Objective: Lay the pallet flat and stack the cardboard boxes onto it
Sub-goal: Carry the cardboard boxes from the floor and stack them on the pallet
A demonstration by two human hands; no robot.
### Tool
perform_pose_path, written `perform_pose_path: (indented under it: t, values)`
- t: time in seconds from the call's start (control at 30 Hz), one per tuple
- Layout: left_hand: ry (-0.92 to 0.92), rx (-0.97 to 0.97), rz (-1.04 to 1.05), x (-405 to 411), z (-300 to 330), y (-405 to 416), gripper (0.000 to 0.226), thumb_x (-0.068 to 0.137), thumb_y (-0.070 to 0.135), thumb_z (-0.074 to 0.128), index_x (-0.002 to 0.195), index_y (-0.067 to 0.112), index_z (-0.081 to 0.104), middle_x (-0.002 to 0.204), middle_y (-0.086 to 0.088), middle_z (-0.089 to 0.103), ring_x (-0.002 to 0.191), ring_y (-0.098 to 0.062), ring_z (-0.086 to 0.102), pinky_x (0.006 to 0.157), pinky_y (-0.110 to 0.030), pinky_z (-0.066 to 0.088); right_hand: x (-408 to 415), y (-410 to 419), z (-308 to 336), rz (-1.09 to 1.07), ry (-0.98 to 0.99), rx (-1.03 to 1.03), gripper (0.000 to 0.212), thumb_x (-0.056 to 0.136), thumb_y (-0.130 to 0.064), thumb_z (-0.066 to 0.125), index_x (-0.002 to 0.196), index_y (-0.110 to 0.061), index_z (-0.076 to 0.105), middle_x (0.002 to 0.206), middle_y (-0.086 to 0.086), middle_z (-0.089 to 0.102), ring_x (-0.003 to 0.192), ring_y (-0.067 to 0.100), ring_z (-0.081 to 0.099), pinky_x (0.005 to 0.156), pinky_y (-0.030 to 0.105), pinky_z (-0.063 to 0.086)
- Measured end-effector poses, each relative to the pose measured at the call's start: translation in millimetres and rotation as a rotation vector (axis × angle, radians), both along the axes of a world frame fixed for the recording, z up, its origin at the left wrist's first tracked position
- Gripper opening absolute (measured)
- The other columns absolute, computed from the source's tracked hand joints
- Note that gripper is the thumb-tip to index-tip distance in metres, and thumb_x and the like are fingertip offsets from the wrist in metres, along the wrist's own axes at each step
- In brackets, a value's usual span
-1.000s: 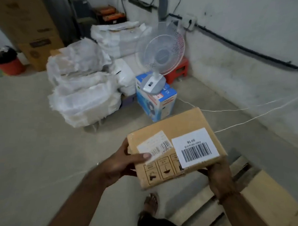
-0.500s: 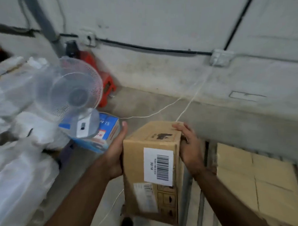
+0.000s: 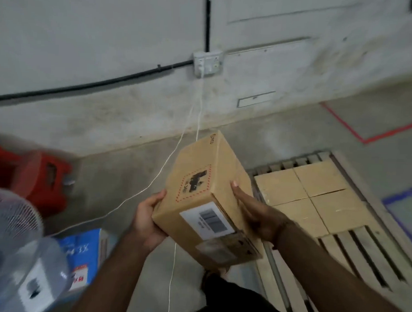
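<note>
I hold a brown cardboard box (image 3: 203, 193) with a white barcode label in front of me, above the floor. My left hand (image 3: 148, 220) grips its left side and my right hand (image 3: 254, 212) presses its right side. A wooden slatted pallet (image 3: 358, 257) lies flat on the floor to the right. Several tan cardboard boxes (image 3: 313, 194) sit side by side on its far part. The held box hovers just left of the pallet's edge, tilted with its far end pointing toward the wall.
A white fan (image 3: 15, 245) stands on a blue carton (image 3: 85, 252) at lower left, with a red stool (image 3: 38, 178) behind it. White cords (image 3: 152, 182) run from a wall socket (image 3: 207, 63) across the floor. Red floor tape (image 3: 364, 135) marks the far right.
My view has swung right, away from the fan and the white sacks, toward the wall and the pallet. The box has turned and moved with both hands toward the pallet.
</note>
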State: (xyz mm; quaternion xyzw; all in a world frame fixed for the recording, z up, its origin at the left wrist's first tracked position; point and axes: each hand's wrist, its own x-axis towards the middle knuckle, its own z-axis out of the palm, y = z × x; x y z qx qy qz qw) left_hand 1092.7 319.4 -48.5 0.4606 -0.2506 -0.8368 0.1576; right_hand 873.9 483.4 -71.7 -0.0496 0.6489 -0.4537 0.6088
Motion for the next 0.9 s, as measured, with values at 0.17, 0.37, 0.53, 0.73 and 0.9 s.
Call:
perform_pose_path:
  t: [0.17,0.37,0.53,0.73,0.9]
  values:
    - [-0.05,0.003,-0.102,-85,-5,-60,0.051,0.107,0.036,0.044,0.098,0.006,0.085,0.095,-0.018,0.079,0.076,-0.033,0.078,0.085,-0.046,0.051,-79,-5,3,-0.183,0.065,-0.045,0.078,0.073,-0.075,0.081,0.133,-0.027,0.072,0.126,0.0,0.079,0.119,0.027,0.072,0.11,0.047,0.054]
    - [0.124,0.102,-0.241,-179,-5,-109,0.082,0.021,0.022,0.107,0.099,0.009,0.086,0.117,-0.022,0.076,0.106,-0.042,0.071,0.116,-0.057,0.041,-116,-2,9,-0.684,-0.248,-0.308,0.06,0.099,-0.057,0.059,0.142,-0.016,0.064,0.137,0.015,0.073,0.124,0.034,0.07,0.11,0.049,0.052]
    - [0.088,0.074,-0.386,-266,-6,-130,0.048,0.056,0.022,0.085,0.102,0.009,0.085,0.128,-0.022,0.072,0.114,-0.043,0.067,0.117,-0.06,0.041,-131,-2,5,-0.978,-0.528,-0.583,0.082,0.093,-0.074,0.057,0.153,-0.018,0.056,0.152,0.019,0.06,0.139,0.043,0.058,0.123,0.06,0.035]
    - [-0.013,0.106,-0.602,-353,-29,-155,0.042,0.079,0.029,0.051,0.088,0.008,0.087,0.111,-0.022,0.077,0.1,-0.042,0.071,0.104,-0.055,0.05,-152,-30,-4,-1.156,-0.48,-0.516,0.097,0.083,-0.09,0.049,0.15,-0.021,0.059,0.149,0.025,0.061,0.137,0.047,0.058,0.12,0.065,0.037]
    - [-0.194,-0.045,-0.915,-431,-48,-193,0.044,0.097,0.029,0.047,0.087,0.011,0.087,0.106,-0.025,0.078,0.096,-0.042,0.071,0.085,-0.053,0.059,-179,-70,-14,-1.434,-0.329,-0.432,0.074,0.089,-0.058,0.068,0.144,-0.01,0.065,0.141,0.026,0.067,0.114,0.041,0.071,0.101,0.052,0.053]
